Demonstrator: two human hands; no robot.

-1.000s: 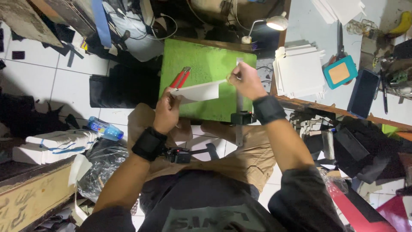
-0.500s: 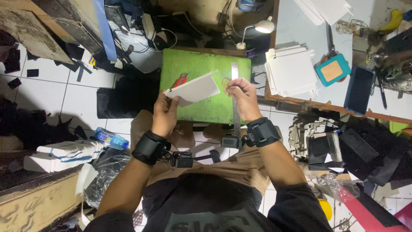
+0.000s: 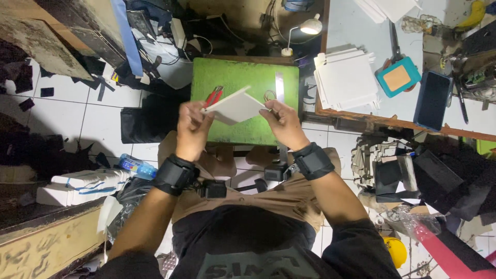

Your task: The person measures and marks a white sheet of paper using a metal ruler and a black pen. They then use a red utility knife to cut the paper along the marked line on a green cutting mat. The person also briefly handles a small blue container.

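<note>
A white foam-board piece [image 3: 236,106] is held tilted above the green cutting mat [image 3: 222,77] that rests on my lap. My left hand [image 3: 192,129] grips its left edge. My right hand [image 3: 281,123] touches and holds its right edge. On the mat lie a red-handled cutter [image 3: 214,96], a metal ruler [image 3: 280,88] standing along the right side, and a small ring of tape or wire [image 3: 269,95]. Both wrists wear black bands.
A wooden table at right carries a stack of white boards [image 3: 345,80], a teal-framed pad [image 3: 398,76], scissors [image 3: 393,41] and a dark phone [image 3: 433,101]. A desk lamp [image 3: 308,26] shines behind the mat. A water bottle [image 3: 135,165] and wrapped boards [image 3: 82,183] lie on the tiled floor.
My right hand came back from the ruler to the board's right edge. The board tipped and shifted slightly left, now held between both hands.
</note>
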